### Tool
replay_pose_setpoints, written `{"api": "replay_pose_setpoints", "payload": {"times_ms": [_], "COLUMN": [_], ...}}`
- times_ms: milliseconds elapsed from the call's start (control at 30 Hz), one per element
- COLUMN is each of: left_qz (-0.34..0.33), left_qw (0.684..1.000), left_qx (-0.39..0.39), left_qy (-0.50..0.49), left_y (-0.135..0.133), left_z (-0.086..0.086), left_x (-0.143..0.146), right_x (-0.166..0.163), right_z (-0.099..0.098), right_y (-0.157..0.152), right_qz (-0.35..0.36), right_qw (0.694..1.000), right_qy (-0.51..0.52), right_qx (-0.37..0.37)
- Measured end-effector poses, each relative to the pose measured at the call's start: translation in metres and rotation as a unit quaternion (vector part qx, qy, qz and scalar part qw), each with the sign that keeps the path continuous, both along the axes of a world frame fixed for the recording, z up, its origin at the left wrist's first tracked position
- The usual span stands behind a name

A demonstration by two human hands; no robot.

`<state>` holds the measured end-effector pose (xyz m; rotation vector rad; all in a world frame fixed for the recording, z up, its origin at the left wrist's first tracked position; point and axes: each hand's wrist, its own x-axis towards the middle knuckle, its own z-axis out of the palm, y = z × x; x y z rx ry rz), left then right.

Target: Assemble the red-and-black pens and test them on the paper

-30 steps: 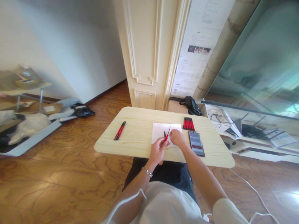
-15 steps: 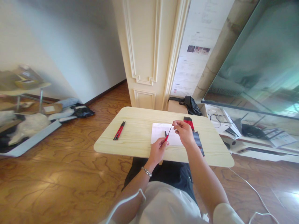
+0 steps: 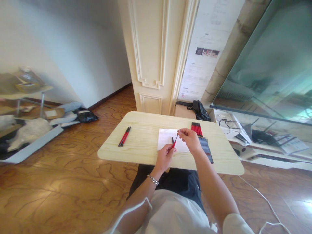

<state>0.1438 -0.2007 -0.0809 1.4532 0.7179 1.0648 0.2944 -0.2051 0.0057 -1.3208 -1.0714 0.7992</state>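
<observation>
My left hand point(image 3: 166, 155) is closed round the red barrel of a pen point(image 3: 174, 144), over the near part of a white sheet of paper point(image 3: 163, 138). A thin dark refill point(image 3: 176, 137) sticks out of the barrel, pointing up and right. At its upper end, the thumb and fingers of my right hand point(image 3: 188, 138) are pinched together; whatever small thing they grip is too tiny to make out. A small black pen part point(image 3: 173, 140) shows on the paper, just behind the barrel.
Two red-and-black pens point(image 3: 124, 136) lie at the left of the light wooden table point(image 3: 143, 123). Several similar pens point(image 3: 196, 129) are lined up beyond my right hand. A dark phone-like slab point(image 3: 206, 150) lies by my right forearm, partly covered.
My right hand has moved slightly left and down, bringing its pinched fingertips onto the refill's upper end. My left hand and the pen barrel have stayed nearly still.
</observation>
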Motion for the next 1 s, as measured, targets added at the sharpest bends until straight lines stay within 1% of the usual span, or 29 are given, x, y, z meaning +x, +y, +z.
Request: {"api": "replay_pose_setpoints", "payload": {"times_ms": [100,167,200,267,333,400,467,533,600,667,733,800,867,900,1000], "left_qz": [-0.001,-0.002,-0.003,-0.008,-0.015,-0.017,-0.016,-0.014,-0.013,-0.011,-0.009,-0.008,-0.009,-0.008,-0.003], "left_qw": [1.000,0.999,0.999,0.999,0.999,0.999,0.999,0.999,1.000,1.000,1.000,1.000,1.000,1.000,1.000], "left_qx": [-0.013,-0.019,-0.020,-0.021,-0.019,-0.014,-0.010,-0.007,-0.007,-0.008,-0.010,-0.010,-0.008,-0.006,0.001], "left_qy": [-0.015,-0.025,-0.030,-0.036,-0.039,-0.040,-0.037,-0.031,-0.025,-0.023,-0.022,-0.023,-0.021,-0.018,-0.005], "left_y": [0.000,-0.001,-0.001,-0.001,-0.001,-0.001,-0.001,-0.001,-0.002,-0.002,-0.002,-0.002,-0.001,-0.001,0.000], "left_z": [-0.001,0.000,0.000,0.001,0.002,0.004,0.005,0.006,0.007,0.007,0.006,0.004,0.003,0.002,0.002], "left_x": [0.001,0.001,0.001,0.001,0.000,-0.001,-0.002,-0.003,-0.004,-0.003,-0.002,-0.001,-0.001,0.000,0.000], "right_x": [0.005,0.010,0.012,0.014,0.012,0.006,0.000,-0.004,-0.002,0.004,0.011,0.017,0.020,0.020,0.016], "right_z": [-0.007,-0.017,-0.022,-0.034,-0.045,-0.051,-0.055,-0.056,-0.057,-0.055,-0.047,-0.033,-0.015,-0.005,0.017], "right_y": [-0.001,0.003,0.007,0.015,0.024,0.030,0.035,0.038,0.039,0.038,0.035,0.029,0.021,0.018,0.010], "right_qz": [0.058,0.087,0.088,0.055,0.010,-0.022,-0.043,-0.050,-0.040,-0.027,-0.027,-0.037,-0.046,-0.047,-0.050], "right_qw": [0.997,0.993,0.992,0.987,0.965,0.929,0.896,0.882,0.892,0.925,0.967,0.994,0.999,0.997,0.995], "right_qy": [-0.041,-0.062,-0.077,-0.138,-0.240,-0.335,-0.390,-0.406,-0.391,-0.330,-0.218,-0.086,0.010,0.036,0.050], "right_qx": [-0.025,-0.041,-0.046,-0.063,-0.101,-0.158,-0.210,-0.233,-0.222,-0.185,-0.127,-0.053,0.017,0.044,0.076]}}
